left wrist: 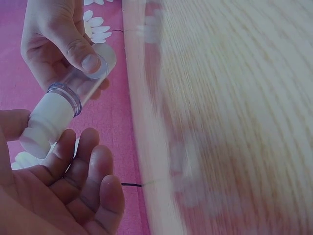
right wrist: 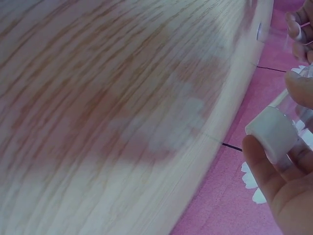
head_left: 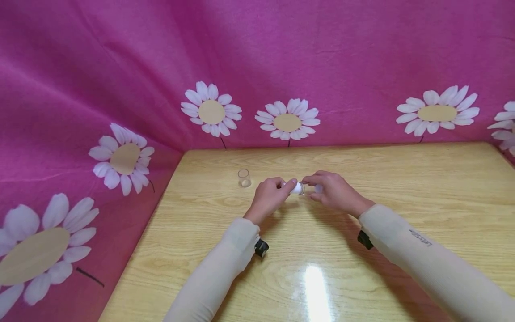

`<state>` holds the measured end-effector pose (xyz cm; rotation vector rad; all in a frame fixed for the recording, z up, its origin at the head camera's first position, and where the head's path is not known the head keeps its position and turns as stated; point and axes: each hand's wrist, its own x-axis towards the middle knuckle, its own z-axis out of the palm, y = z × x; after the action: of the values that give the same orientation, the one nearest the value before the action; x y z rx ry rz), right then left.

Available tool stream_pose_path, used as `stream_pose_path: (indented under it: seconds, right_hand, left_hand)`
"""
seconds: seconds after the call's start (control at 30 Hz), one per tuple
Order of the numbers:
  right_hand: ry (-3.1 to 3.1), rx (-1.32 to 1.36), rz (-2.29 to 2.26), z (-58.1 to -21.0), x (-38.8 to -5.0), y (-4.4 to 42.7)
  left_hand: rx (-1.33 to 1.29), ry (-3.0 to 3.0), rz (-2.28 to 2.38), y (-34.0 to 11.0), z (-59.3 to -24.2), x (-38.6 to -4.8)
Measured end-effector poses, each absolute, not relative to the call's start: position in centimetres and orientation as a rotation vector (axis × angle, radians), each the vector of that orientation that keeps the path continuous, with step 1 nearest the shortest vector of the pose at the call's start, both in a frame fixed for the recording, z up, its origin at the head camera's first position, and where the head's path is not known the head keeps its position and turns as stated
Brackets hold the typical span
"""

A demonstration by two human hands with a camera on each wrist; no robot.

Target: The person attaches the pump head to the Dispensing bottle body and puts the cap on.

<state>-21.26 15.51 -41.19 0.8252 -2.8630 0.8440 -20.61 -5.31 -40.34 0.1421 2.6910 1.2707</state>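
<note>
Both hands hold a small clear bottle (left wrist: 84, 84) with white ends, tilted above the table. At its left end, my left hand (head_left: 268, 197) pinches the white ribbed-looking top (left wrist: 50, 117) between thumb and index finger; the other fingers are loosely bent beside it. My right hand (head_left: 335, 192) grips the clear body near its white base (right wrist: 274, 132), thumb on one side and fingers on the other. A clear ring-like collar shows between the top and body. To the left of the hands, a clear cup-shaped cap (head_left: 244, 178) stands on the table.
The light wood-grain table (head_left: 193, 241) is glossy and reflects a bright light near its front. Behind it and on the left hangs a pink cloth (head_left: 342, 53) with large white daisies. Black wrist cameras (head_left: 261, 247) sit under the sleeves.
</note>
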Motion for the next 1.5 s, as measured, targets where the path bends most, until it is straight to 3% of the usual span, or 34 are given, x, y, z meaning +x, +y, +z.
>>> stream_pose_path:
  seconds: [0.5,0.93,1.5]
  right_hand:
    - [-2.871,0.838,0.857,-40.99,-21.34,15.35]
    - [-2.849,0.828,0.854,-40.99,-21.1,15.38]
    - [-2.841,0.872,0.838,-41.25,-21.16,15.27]
  left_hand:
    - [0.328,2.624,1.376,-5.95,-40.05,-20.38]
    - [0.016,2.632,1.267,-5.63,-39.61,-20.39]
    - [-0.005,2.559,1.242,-5.64,-39.52,-20.57]
